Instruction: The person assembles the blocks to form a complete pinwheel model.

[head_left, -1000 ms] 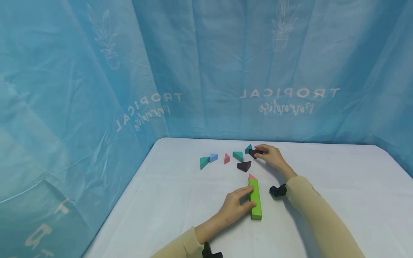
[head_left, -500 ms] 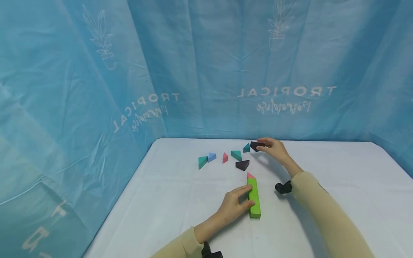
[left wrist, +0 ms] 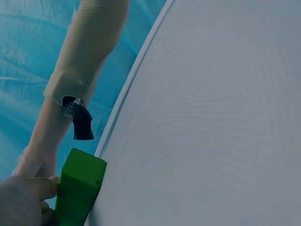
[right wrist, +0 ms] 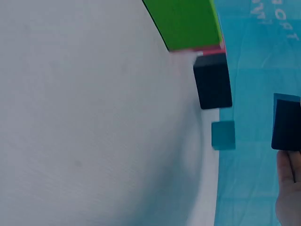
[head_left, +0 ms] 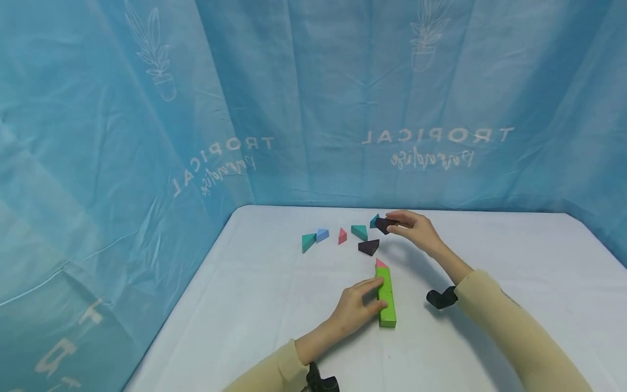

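Observation:
In the head view, my left hand (head_left: 351,313) rests its fingertips and thumb tip on a row of bright green blocks (head_left: 386,296). A green block (left wrist: 77,188) also shows beside the thumb in the left wrist view. A pink triangular block (head_left: 381,263) sits at the row's far end. Farther back, my right hand (head_left: 416,230) pinches a black block with slanted sides (head_left: 384,225); the right wrist view shows this black block (right wrist: 288,125) above the fingertips. It overlaps a teal triangular block (head_left: 374,219) in the head view. A second black block (head_left: 369,247) lies nearer.
Left of the black blocks lie a teal triangular block (head_left: 359,232), a pink triangular block (head_left: 342,236), a light blue block (head_left: 322,235) and another teal triangular block (head_left: 308,242). A blue printed curtain (head_left: 318,109) hangs behind the white table (head_left: 245,305).
My right hand has lifted the black block and moved it back, then brought it slightly left, overlapping the rear teal block in view. The left hand stays on the green row.

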A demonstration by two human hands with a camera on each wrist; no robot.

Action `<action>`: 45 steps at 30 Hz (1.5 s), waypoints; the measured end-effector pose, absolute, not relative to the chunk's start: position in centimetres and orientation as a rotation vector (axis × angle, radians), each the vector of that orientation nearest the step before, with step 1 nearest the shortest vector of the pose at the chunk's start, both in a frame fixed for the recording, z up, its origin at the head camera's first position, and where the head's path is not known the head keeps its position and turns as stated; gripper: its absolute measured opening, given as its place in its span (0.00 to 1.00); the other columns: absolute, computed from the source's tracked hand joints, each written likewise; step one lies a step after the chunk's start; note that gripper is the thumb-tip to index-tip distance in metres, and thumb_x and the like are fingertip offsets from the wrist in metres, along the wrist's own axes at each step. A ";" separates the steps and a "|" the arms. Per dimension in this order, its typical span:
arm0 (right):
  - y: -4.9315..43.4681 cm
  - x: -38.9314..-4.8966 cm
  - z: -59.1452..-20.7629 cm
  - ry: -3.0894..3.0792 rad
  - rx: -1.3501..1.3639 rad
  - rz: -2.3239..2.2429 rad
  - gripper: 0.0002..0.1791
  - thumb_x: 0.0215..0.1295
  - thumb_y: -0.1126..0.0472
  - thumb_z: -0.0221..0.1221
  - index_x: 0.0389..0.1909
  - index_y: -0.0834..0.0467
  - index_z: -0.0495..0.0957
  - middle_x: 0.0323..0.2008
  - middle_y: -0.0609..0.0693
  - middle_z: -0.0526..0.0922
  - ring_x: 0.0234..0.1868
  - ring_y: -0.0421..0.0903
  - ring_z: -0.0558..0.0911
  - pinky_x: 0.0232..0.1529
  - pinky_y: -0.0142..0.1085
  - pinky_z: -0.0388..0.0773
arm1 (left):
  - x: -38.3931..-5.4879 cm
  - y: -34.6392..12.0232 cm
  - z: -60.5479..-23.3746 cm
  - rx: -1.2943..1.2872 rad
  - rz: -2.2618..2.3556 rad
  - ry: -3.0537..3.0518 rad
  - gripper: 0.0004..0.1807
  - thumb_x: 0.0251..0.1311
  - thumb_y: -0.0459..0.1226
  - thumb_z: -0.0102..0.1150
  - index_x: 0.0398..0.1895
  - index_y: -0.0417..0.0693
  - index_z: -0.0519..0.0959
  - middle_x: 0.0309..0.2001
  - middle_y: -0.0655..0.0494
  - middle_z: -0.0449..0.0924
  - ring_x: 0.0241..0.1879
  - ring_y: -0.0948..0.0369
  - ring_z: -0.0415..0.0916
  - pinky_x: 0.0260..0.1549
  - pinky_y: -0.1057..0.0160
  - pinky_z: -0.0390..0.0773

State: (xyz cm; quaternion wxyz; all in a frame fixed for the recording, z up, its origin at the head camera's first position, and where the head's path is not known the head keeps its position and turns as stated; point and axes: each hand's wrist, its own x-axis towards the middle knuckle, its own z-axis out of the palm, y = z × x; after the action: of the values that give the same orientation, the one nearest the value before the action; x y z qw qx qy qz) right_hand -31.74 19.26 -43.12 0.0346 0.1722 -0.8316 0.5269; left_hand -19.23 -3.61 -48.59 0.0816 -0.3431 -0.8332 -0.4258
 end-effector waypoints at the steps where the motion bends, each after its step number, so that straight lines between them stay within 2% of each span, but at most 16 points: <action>1: 19.3 -31.7 -43.5 -2.553 0.533 1.628 0.29 0.59 0.48 0.64 0.58 0.57 0.75 0.56 0.51 0.77 0.57 0.49 0.74 0.56 0.43 0.72 | -19.2 -3.6 -48.6 -1.026 -1.267 -2.489 0.26 0.59 0.39 0.63 0.60 0.37 0.73 0.58 0.49 0.74 0.60 0.59 0.69 0.58 0.65 0.67; 17: 19.5 -28.2 -43.7 -2.557 0.602 1.642 0.25 0.59 0.51 0.64 0.56 0.55 0.76 0.55 0.51 0.78 0.59 0.51 0.72 0.60 0.49 0.67 | -19.3 -3.5 -48.8 -1.014 -1.279 -2.499 0.27 0.59 0.40 0.63 0.60 0.38 0.73 0.59 0.50 0.74 0.60 0.59 0.68 0.58 0.65 0.67; 24: 18.9 -26.3 -42.8 -2.568 0.591 1.675 0.24 0.62 0.60 0.63 0.57 0.63 0.74 0.56 0.58 0.76 0.60 0.57 0.71 0.59 0.53 0.67 | -19.3 -3.6 -48.8 -1.018 -1.274 -2.494 0.26 0.60 0.40 0.62 0.60 0.37 0.73 0.59 0.49 0.74 0.60 0.59 0.68 0.58 0.64 0.68; 27: 18.7 -25.5 -42.5 -2.570 0.599 1.666 0.23 0.62 0.60 0.63 0.57 0.64 0.74 0.55 0.59 0.76 0.59 0.58 0.71 0.58 0.53 0.68 | -19.3 -3.6 -48.9 -1.025 -1.274 -2.488 0.26 0.60 0.40 0.62 0.60 0.37 0.72 0.59 0.49 0.74 0.60 0.58 0.69 0.58 0.64 0.68; 35: 19.7 -27.0 -45.8 -2.569 0.610 1.655 0.26 0.59 0.52 0.64 0.56 0.60 0.76 0.54 0.52 0.78 0.58 0.52 0.73 0.59 0.50 0.68 | -19.4 -3.6 -48.8 -1.025 -1.273 -2.478 0.26 0.59 0.39 0.63 0.59 0.37 0.73 0.58 0.48 0.74 0.60 0.58 0.69 0.58 0.64 0.68; 45: 20.1 -27.2 -48.1 -2.634 0.630 1.537 0.23 0.58 0.53 0.65 0.53 0.59 0.78 0.51 0.49 0.80 0.56 0.51 0.75 0.58 0.47 0.71 | -19.4 -3.6 -48.7 -1.031 -1.272 -2.479 0.26 0.60 0.39 0.63 0.59 0.36 0.73 0.58 0.48 0.74 0.60 0.58 0.69 0.58 0.64 0.68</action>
State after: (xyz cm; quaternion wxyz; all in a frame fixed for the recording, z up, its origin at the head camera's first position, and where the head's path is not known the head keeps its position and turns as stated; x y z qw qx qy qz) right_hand -27.21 20.13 -48.09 0.0137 0.2022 -0.8458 0.4935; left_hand -19.36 -3.56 -48.67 0.0853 -0.3459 -0.8314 -0.4265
